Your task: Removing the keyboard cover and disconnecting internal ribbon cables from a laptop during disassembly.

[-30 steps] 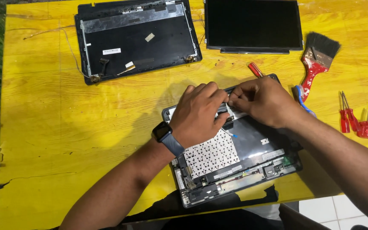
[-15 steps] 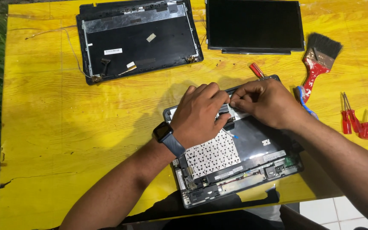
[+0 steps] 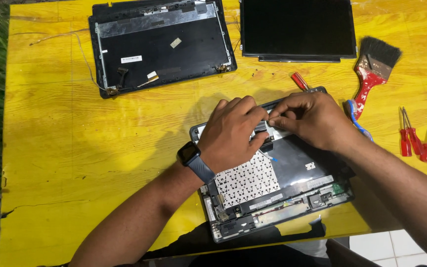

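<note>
- Lying bottom-up near the front edge of the yellow table (image 3: 75,148), the opened laptop base (image 3: 292,173) shows the perforated back of its keyboard and a strip of circuit parts along its near side.
- Over the far end of that base, the left hand (image 3: 231,136) and the right hand (image 3: 312,121) meet; fingertips of both pinch a small pale strip-like part between them, too small to identify.
- Compared with the pictures from a moment ago, both hands sit in almost the same spot on the base; nothing has lifted free, so the fiddly work at that point seems unfinished.
- A dark smartwatch (image 3: 192,154) sits on the left wrist.
- Beyond the base lie the black lid shell (image 3: 161,44) and the bare screen panel (image 3: 297,29).
- Right of the base rest a red-handled brush (image 3: 374,69) and small red screwdrivers (image 3: 416,141).
</note>
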